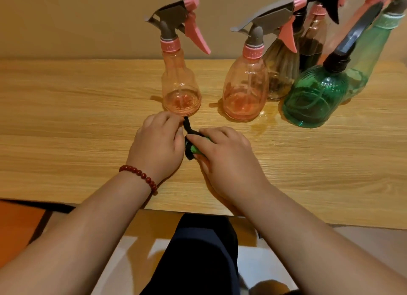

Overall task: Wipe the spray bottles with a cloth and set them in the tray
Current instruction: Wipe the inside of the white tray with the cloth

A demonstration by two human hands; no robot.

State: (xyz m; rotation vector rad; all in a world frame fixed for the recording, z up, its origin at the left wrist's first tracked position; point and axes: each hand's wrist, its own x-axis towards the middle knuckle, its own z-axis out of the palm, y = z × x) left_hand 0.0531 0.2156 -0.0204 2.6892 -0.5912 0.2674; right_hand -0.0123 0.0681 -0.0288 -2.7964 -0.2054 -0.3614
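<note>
While my left hand pinches the cloth's dark tail and my right hand curls over its green wad, the nearest bottle stands upright just beyond my left knuckles, closer to that hand than the right; no tray shows.

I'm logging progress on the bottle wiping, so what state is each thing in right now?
Left pink bottle: upright, sprayer on.
Right pink bottle: upright, sprayer on.
Green bottle: upright, sprayer on.
Cloth: bunched, held between both hands.
Left hand: pinches the cloth's dark end.
Right hand: grips the bunched cloth.
Tray: not in view.
</note>
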